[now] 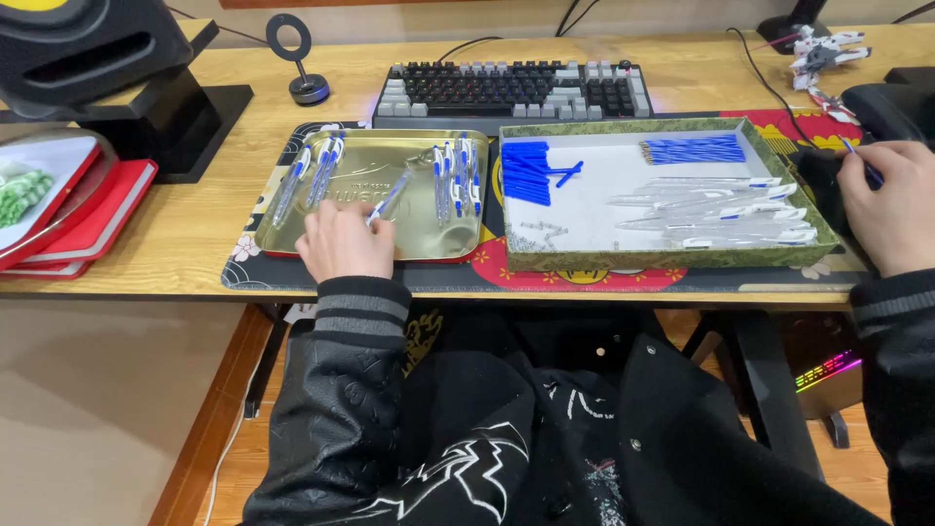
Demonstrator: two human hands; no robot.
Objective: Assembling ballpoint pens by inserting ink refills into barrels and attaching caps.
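My left hand [343, 240] rests at the front of a gold metal tray [375, 239] and holds an assembled white and blue pen [389, 197] that slants up to the right. Several finished pens [455, 175] lie in the tray in two groups. My right hand [888, 203] is off the right edge of a green-walled cardboard box [662, 257] and pinches a thin blue pen part [863, 162]. The box holds blue caps [526, 172], blue refills [693, 149], clear pen barrels [721, 209] and small springs [542, 231].
A keyboard [511, 90] lies behind the tray and box on a patterned desk mat [584, 278]. Red notebooks [93, 219] and a black stand [175, 107] are at the left. A small ring stand [304, 68], a toy figure [823, 58] and a black object [881, 107] sit at the back.
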